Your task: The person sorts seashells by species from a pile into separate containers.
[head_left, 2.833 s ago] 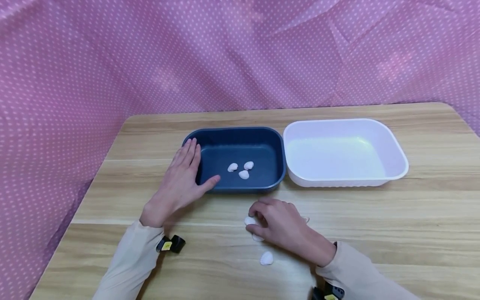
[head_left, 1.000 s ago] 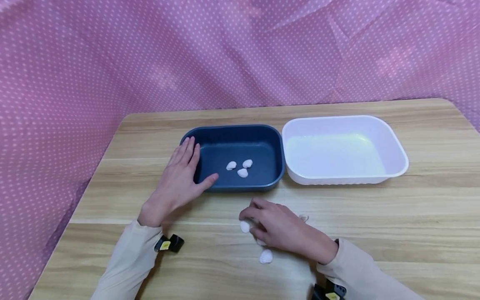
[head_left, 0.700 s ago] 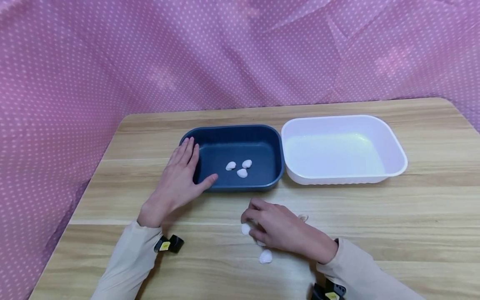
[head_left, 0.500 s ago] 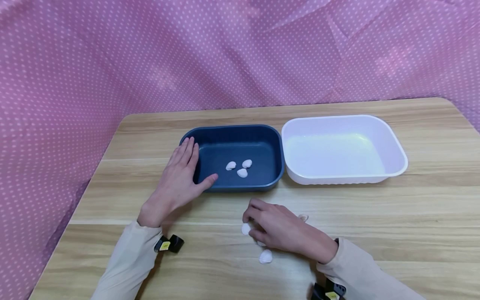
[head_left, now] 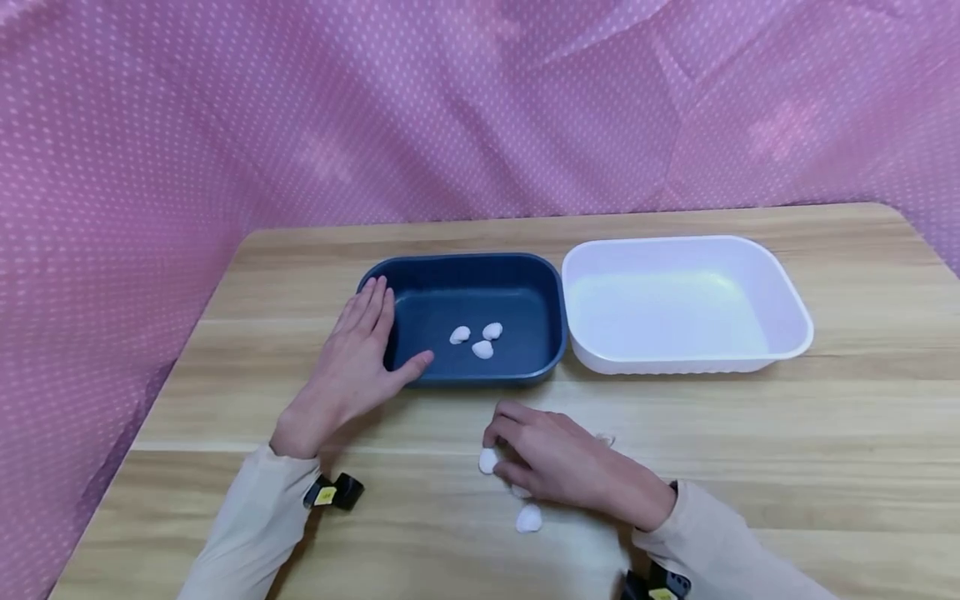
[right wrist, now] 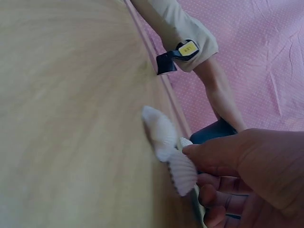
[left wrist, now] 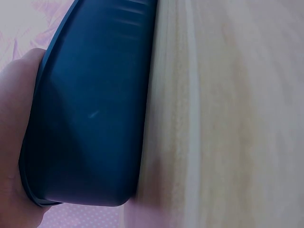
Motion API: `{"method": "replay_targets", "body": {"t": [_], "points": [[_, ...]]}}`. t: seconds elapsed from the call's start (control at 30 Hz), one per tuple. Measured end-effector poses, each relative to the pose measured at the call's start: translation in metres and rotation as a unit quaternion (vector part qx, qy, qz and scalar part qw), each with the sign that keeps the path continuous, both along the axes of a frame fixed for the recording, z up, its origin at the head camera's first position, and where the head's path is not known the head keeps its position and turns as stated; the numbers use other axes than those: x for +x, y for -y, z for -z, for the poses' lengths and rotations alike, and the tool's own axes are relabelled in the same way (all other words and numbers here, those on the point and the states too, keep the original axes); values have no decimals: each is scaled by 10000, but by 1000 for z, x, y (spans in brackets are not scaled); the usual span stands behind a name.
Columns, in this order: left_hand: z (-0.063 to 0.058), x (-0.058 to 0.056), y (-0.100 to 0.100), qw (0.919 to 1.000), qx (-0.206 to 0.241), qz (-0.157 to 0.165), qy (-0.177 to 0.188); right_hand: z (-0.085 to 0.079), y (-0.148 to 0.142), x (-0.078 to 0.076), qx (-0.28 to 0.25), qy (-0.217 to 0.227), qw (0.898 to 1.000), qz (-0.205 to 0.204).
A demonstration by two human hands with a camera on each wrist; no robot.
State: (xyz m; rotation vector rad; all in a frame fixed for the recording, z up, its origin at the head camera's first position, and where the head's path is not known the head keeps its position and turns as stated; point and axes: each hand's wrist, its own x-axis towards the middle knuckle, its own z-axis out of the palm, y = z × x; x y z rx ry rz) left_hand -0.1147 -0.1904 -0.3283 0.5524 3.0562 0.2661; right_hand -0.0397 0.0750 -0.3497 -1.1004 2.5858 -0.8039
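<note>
Tabletop [head_left: 420, 517], left hand [head_left: 347, 368] spread on tray [head_left: 502, 380], right hand [head_left: 558, 460] seemingly pinching half-hidden shell [head_left: 487, 462]

Pink white-dotted cloth [head_left: 480, 125] draped in folds, pale wood-grain tabletop [head_left: 855, 442], rounded far corners

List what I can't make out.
Head view: part of a white ridged shell, hidden by the bare right hand.
Left wrist view: the inside of the dark blue rectangular tray, hidden by its wall; one end, cut by the top edge.
Head view: lettering on the left square yellow label, too small.
</note>
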Motion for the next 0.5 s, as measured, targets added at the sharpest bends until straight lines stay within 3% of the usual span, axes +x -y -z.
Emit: {"method": "replay_targets", "body": {"t": [0.2,0.5], "points": [[0,-1,3,10000,-23,12,2,-3,-2,-4,-147,66,9998,133],[3,0,0,10000,-66,25,12,-7,-8,-7,-255,-271,9991,198]]}}
